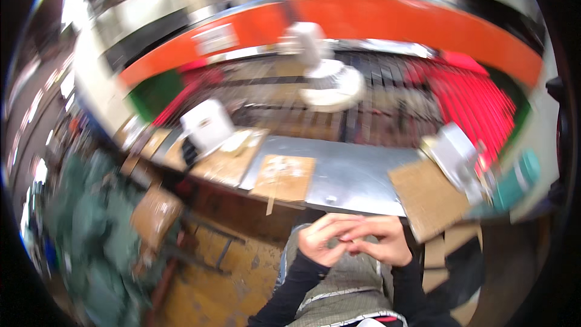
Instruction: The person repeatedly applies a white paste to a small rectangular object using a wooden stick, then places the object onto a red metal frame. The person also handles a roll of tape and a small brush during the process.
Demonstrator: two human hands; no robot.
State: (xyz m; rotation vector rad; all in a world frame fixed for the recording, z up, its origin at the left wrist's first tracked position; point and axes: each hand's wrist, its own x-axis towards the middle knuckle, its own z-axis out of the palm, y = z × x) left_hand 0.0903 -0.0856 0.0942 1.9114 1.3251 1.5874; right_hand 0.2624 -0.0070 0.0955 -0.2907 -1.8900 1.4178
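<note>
My left hand (321,239) and my right hand (386,241) meet in front of my body, just off the near edge of a metal-topped bench (357,160). Both have bent fingers, with the fingertips pressed together between them. Whatever they pinch, if anything, is too small and blurred to make out. Beyond them on the bench lies a cardboard piece (283,175) with small whitish bits on it. A larger cardboard sheet (426,197) sticks out over the bench edge beside my right hand.
A white box (207,124) stands at the bench's left, another white box (454,148) at its right beside a teal bottle (517,178). Behind is a dark slatted rack with a blurred white round-based object (331,88). A brown-seated stool (156,215) and green sacks (97,224) are at left.
</note>
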